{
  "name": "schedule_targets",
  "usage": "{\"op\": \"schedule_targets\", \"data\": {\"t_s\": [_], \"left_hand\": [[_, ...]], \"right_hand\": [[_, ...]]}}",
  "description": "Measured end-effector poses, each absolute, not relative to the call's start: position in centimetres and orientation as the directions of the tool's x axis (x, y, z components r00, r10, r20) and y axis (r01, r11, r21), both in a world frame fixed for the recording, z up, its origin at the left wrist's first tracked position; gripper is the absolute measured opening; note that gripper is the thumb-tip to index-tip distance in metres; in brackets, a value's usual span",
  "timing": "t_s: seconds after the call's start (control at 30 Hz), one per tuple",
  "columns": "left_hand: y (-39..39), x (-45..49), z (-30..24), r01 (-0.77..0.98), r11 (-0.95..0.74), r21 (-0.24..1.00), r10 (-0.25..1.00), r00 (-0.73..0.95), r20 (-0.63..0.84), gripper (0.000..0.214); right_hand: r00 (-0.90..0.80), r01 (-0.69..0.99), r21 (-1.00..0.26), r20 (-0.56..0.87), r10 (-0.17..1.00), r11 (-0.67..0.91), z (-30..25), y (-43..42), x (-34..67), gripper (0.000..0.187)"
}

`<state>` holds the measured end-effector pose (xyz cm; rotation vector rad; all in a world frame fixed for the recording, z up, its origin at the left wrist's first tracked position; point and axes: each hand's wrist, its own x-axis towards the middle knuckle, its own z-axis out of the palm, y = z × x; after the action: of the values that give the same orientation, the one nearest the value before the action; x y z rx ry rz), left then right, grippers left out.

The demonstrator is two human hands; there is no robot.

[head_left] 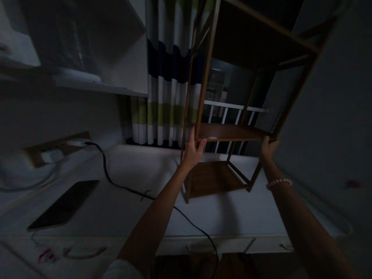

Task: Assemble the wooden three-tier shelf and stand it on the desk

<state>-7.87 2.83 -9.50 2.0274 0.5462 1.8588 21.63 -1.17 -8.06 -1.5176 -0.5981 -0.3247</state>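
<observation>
Wooden rack [223,132] between my two hands, tall and tiered, it sits over the rear part of the white desktop [116,209], beside the striped curtain [167,89], and it looks tilted, though in this dim light I cannot tell whether every foot bears on the surface. To handle something this tall well, I should share the load evenly between both sides and guide it from the posts, watching the upper tiers near the curtain as much as the feet. The dark tablet [65,205] lies well apart to the left; the black cord [127,188] matters more, since it runs across the desktop just in front of the near left foot, where a careless slide could snag it. Both my forearms reach forward and up, spread about as wide as the rack. My left hand [192,152] is clamped on the left post at the middle tier, fingers up along the wood and thumb turned inward by the board. My right hand [267,149] grips the opposite side at the same tier, its fingers partly hidden, with a beaded bracelet [279,182] around that wrist.
</observation>
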Motion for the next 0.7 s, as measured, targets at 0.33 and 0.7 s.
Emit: {"op": "schedule_targets", "data": {"t_s": [0.33,0.7], "left_hand": [[4.0,-8.0,-9.4,0.050,-0.889,0.456,0.456,0.000,0.890,0.062],[3.5,-7.6,-10.2,0.053,-0.772,0.633,0.622,-0.140,0.770,0.043]], "right_hand": [[0.897,0.409,-0.909,0.417,0.148,0.084,-7.7,-1.4,19.7,0.053],[0.894,0.403,-0.910,0.415,0.172,0.100,-7.5,-1.9,19.5,0.049]]}}
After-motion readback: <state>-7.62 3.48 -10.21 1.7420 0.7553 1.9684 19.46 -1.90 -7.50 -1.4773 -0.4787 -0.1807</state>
